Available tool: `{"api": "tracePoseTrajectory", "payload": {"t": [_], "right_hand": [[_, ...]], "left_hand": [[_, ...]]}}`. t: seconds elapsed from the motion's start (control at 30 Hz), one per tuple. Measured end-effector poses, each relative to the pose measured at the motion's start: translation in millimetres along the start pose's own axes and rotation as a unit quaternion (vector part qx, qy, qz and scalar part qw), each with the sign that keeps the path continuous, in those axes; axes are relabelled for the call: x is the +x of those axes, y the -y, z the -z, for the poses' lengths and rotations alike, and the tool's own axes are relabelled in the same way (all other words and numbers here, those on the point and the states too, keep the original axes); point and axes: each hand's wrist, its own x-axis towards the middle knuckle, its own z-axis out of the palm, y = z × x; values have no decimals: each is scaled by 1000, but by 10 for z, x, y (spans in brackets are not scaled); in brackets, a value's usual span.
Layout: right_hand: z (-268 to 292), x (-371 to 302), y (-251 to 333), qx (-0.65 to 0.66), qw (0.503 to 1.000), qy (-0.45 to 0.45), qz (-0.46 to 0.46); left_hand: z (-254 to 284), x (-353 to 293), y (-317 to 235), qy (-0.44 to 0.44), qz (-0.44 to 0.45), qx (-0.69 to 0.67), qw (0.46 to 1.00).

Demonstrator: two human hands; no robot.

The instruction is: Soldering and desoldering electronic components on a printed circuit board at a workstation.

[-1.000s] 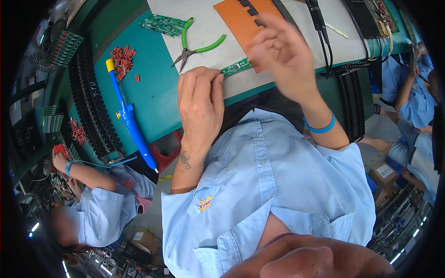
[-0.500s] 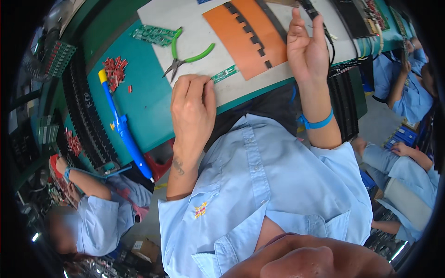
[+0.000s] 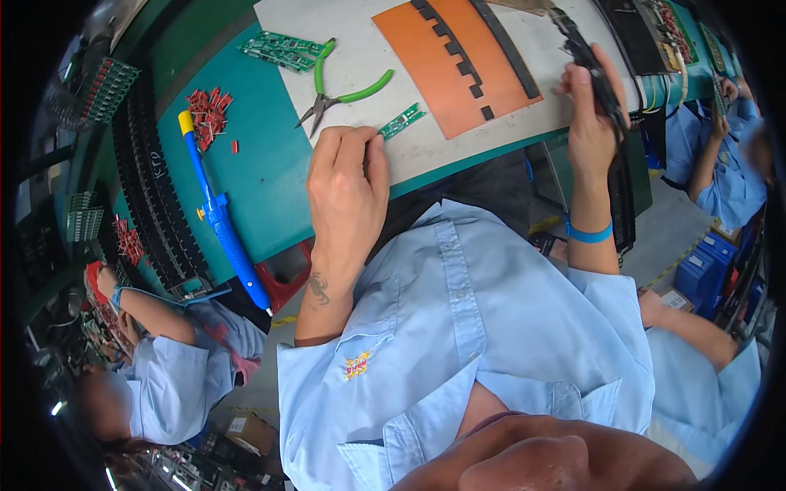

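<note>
A small narrow green circuit board [image 3: 401, 121] lies on the pale work sheet [image 3: 368, 53]. My left hand [image 3: 348, 180] pinches its near left end between thumb and fingers. My right hand [image 3: 596, 110] is closed around the black handle of a soldering iron [image 3: 580, 51], raised over the right part of the bench with its tip pointing up and left. Just beyond my left hand lie nippers [image 3: 321, 100] with green handles spread apart. Farther off, several more green circuit boards [image 3: 282, 51] are stacked.
An orange sheet [image 3: 417, 69] with a black notched strip lies mid-bench. To the left are a heap of red components [image 3: 209, 114], one loose red component [image 3: 235, 146] and a blue solder sucker [image 3: 217, 214] on the green mat [image 3: 266, 184]. Co-workers sit on both sides.
My right hand has gone from open and raised to gripping the soldering iron, farther right. My left hand stays on the circuit board. The view has shifted slightly.
</note>
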Motion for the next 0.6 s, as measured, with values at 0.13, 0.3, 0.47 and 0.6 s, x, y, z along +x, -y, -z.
{"api": "tracePoseTrajectory", "payload": {"t": [0.13, 0.3, 0.47, 0.6], "right_hand": [[15, -72, 3, 143, 984, 26, 108], [2, -203, 114, 171, 974, 81, 128], [-7, -380, 313, 97, 980, 132, 112], [-41, -459, 468, 59, 974, 203, 82]], "left_hand": [[-27, -5, 24, -7, -16, 2, 1000], [-79, 2, 30, -9, -42, -1, 999], [-84, 13, 24, 1, -37, -3, 999], [-73, 12, 20, 3, -36, 3, 999]]}}
